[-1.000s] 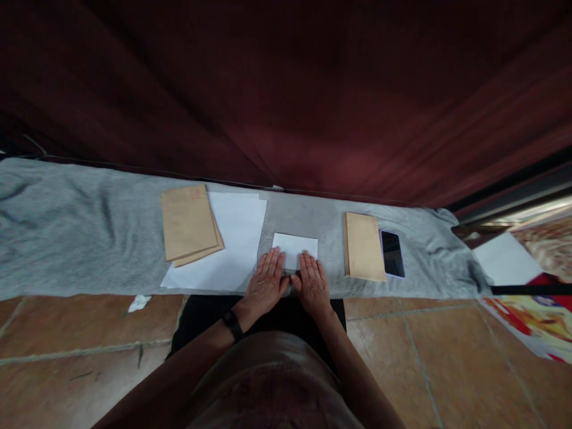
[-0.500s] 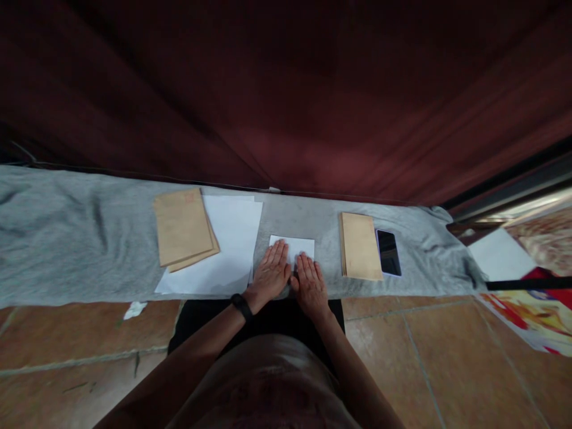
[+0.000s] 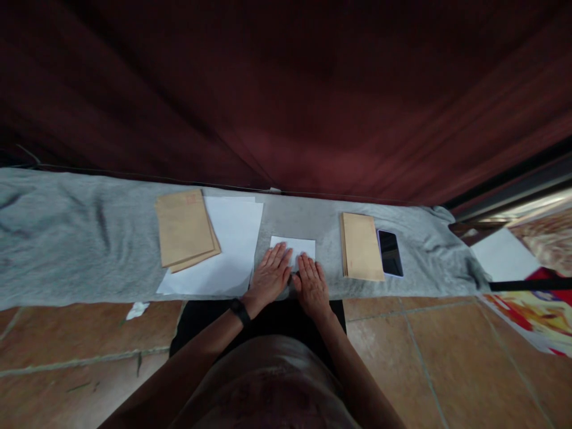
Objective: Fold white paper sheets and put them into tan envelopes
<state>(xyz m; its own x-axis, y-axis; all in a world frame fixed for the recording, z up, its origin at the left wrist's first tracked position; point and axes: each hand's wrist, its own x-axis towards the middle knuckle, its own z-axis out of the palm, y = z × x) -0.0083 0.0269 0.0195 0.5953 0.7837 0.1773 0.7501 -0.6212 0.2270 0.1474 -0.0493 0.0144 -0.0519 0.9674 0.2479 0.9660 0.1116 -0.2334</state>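
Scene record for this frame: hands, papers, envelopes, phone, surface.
left hand: palm down, fingers on small white paper; black wristband on wrist
right hand: palm down, fingers on same paper
left side: overlapping brown envelopes, partly over large white sheets
right side: stacked brown envelopes; smartphone beside them
surface: gray cloth

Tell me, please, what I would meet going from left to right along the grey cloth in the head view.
Left brown envelopes (partly over white sheets), left hand, right hand (both hands on small white paper), right brown envelopes, phone.
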